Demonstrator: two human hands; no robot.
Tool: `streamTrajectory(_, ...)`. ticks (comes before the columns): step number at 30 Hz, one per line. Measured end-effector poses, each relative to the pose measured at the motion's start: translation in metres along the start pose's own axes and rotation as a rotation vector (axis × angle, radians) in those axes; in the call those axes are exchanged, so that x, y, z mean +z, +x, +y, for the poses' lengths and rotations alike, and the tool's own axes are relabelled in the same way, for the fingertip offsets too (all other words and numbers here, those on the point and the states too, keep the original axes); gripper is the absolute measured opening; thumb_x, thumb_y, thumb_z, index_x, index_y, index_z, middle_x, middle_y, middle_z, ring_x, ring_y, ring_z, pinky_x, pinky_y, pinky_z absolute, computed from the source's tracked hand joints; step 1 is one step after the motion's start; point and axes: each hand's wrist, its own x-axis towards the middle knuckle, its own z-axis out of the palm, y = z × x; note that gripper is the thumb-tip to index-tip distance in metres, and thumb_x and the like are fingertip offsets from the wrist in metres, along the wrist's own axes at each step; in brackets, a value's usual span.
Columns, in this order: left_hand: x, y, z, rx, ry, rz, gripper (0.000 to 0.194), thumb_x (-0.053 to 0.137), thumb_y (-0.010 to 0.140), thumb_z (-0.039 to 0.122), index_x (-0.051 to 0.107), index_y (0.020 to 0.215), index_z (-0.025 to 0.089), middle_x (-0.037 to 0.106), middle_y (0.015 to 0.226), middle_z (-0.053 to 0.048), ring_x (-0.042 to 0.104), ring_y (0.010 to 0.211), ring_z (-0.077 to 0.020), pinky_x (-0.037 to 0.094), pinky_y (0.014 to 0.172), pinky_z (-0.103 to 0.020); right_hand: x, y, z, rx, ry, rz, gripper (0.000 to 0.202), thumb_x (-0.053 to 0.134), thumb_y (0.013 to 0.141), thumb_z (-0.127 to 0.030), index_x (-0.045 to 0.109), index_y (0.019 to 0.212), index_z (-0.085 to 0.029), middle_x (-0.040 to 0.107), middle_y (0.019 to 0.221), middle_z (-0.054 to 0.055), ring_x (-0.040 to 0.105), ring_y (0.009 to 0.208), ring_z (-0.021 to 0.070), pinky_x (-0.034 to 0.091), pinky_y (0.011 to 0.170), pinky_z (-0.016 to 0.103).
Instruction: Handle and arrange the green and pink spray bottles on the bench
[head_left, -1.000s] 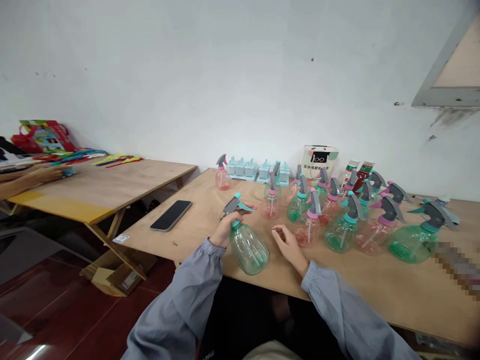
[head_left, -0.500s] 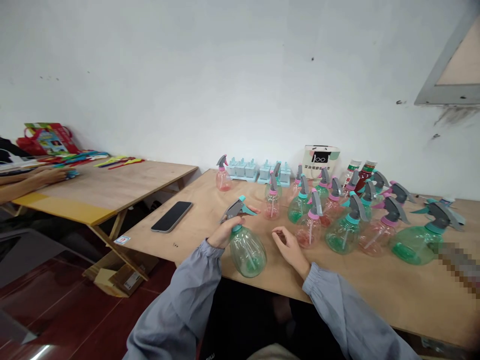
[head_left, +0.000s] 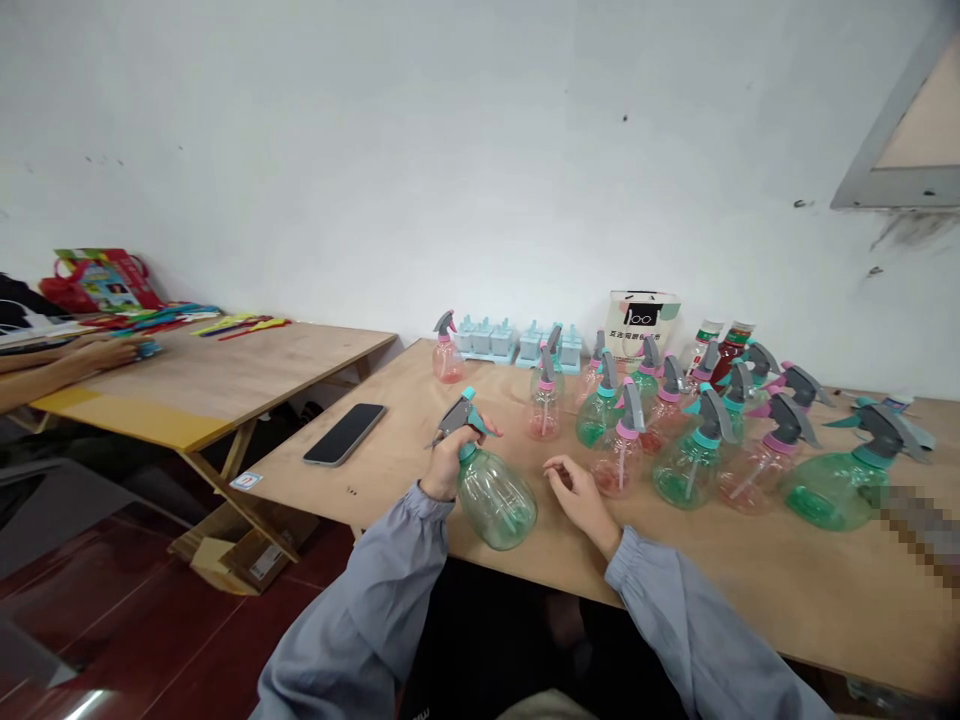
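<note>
My left hand [head_left: 445,463] grips the neck of a clear green spray bottle [head_left: 495,495] with a grey trigger and teal collar, held tilted over the near edge of the wooden table [head_left: 750,580]. To its right, my right hand [head_left: 579,492] rests on the table with fingers loosely curled, holding nothing. Just beyond that hand stands a pink spray bottle [head_left: 619,455] at the front of a crowd of several green and pink spray bottles [head_left: 697,450].
A black phone [head_left: 343,433] lies on the table's left part. Light blue moulds [head_left: 517,340], a white box [head_left: 641,322] and two red-labelled bottles [head_left: 724,345] stand by the wall. Another person's arm [head_left: 67,358] rests on a second table [head_left: 202,380] at left.
The green bottle in my left hand has tilted a little, its trigger head swinging left. My right hand has stayed where it was.
</note>
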Motion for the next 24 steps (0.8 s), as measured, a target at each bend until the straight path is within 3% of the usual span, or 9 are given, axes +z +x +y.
streamTrajectory(7, -0.016, 0.005, 0.002, 0.108, 0.112, -0.053, 0.019, 0.062, 0.066, 0.027, 0.071, 0.082, 0.022, 0.076, 0.092, -0.006, 0.068, 0.098, -0.0239, 0.050, 0.093, -0.035, -0.001, -0.001, 0.000, -0.018, -0.022, 0.014, 0.019, 0.049, 0.088, -0.036, 0.063, 0.089, -0.023, 0.072, 0.084, 0.004, 0.068, 0.081, 0.0215, 0.053, 0.079, 0.036)
streamTrajectory(9, -0.031, 0.018, 0.003, 0.159, 0.135, 0.017, 0.023, 0.064, 0.070, 0.030, 0.072, 0.089, 0.021, 0.076, 0.099, -0.006, 0.069, 0.104, -0.0256, 0.050, 0.098, -0.039, -0.001, -0.001, -0.001, -0.023, -0.025, 0.017, 0.019, 0.049, 0.088, -0.036, 0.063, 0.088, -0.023, 0.072, 0.084, 0.004, 0.068, 0.080, 0.0213, 0.053, 0.079, 0.035)
streamTrajectory(12, -0.065, 0.052, 0.000, 0.224, 0.256, 0.213, 0.029, 0.072, 0.069, 0.034, 0.073, 0.095, 0.020, 0.075, 0.106, -0.006, 0.066, 0.114, -0.0292, 0.052, 0.099, -0.043, -0.001, -0.001, -0.003, -0.020, -0.035, 0.008, 0.019, 0.048, 0.088, -0.036, 0.063, 0.087, -0.023, 0.071, 0.083, 0.004, 0.067, 0.078, 0.0209, 0.053, 0.078, 0.035)
streamTrajectory(16, -0.106, 0.101, -0.009, 0.207, 0.360, 0.373, 0.036, 0.077, 0.065, 0.034, 0.074, 0.096, 0.016, 0.075, 0.108, -0.010, 0.068, 0.112, -0.0287, 0.052, 0.102, -0.043, -0.001, -0.001, -0.005, -0.016, -0.048, 0.006, 0.020, 0.047, 0.088, -0.036, 0.062, 0.085, -0.023, 0.071, 0.081, 0.004, 0.067, 0.078, 0.0212, 0.052, 0.077, 0.035)
streamTrajectory(20, -0.127, 0.126, -0.018, 0.204, 0.412, 0.431, 0.036, 0.076, 0.068, 0.034, 0.073, 0.098, 0.014, 0.075, 0.105, -0.009, 0.068, 0.110, -0.0269, 0.051, 0.103, -0.041, -0.001, -0.001, -0.005, -0.022, -0.050, 0.008, 0.020, 0.047, 0.088, -0.035, 0.063, 0.084, -0.023, 0.071, 0.083, 0.004, 0.067, 0.080, 0.0215, 0.052, 0.078, 0.035)
streamTrajectory(24, -0.135, 0.130, -0.024, 0.190, 0.544, 0.386, 0.036, 0.078, 0.069, 0.036, 0.071, 0.096, 0.013, 0.074, 0.105, -0.011, 0.066, 0.113, -0.0281, 0.049, 0.106, -0.040, -0.001, -0.002, -0.004, -0.027, -0.052, 0.008, 0.020, 0.047, 0.088, -0.035, 0.063, 0.084, -0.023, 0.071, 0.082, 0.004, 0.066, 0.078, 0.0208, 0.052, 0.077, 0.034)
